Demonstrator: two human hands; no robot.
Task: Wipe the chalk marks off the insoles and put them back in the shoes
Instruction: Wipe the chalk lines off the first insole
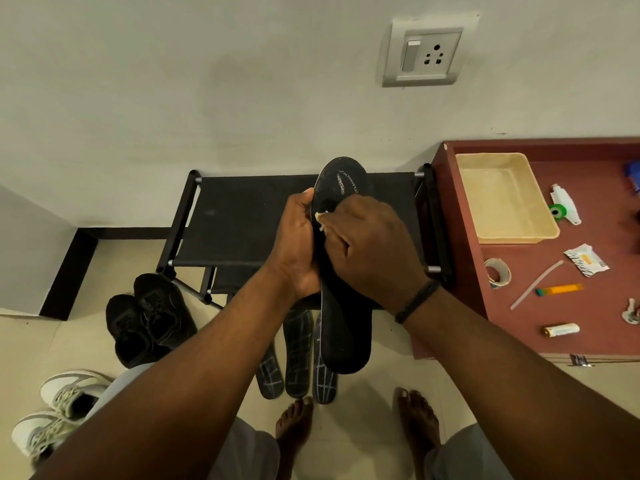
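A black insole (344,336) stands upright in front of me, with faint white marks near its top end. My left hand (296,244) grips its left edge at mid-height. My right hand (372,249) is closed on a small pale cloth (321,221) and presses it against the insole's face. Three more black insoles (298,355) with white chalk grid lines lie side by side on the floor below. A pair of black shoes (147,318) sits on the floor to the left. A pair of white sneakers (57,414) lies at the lower left.
A black fabric shoe rack (239,220) stands against the wall behind the insole. A red-brown table (540,306) on the right carries a beige tray (502,199), tape, a battery and small items. My bare feet (414,424) stand on the tiled floor.
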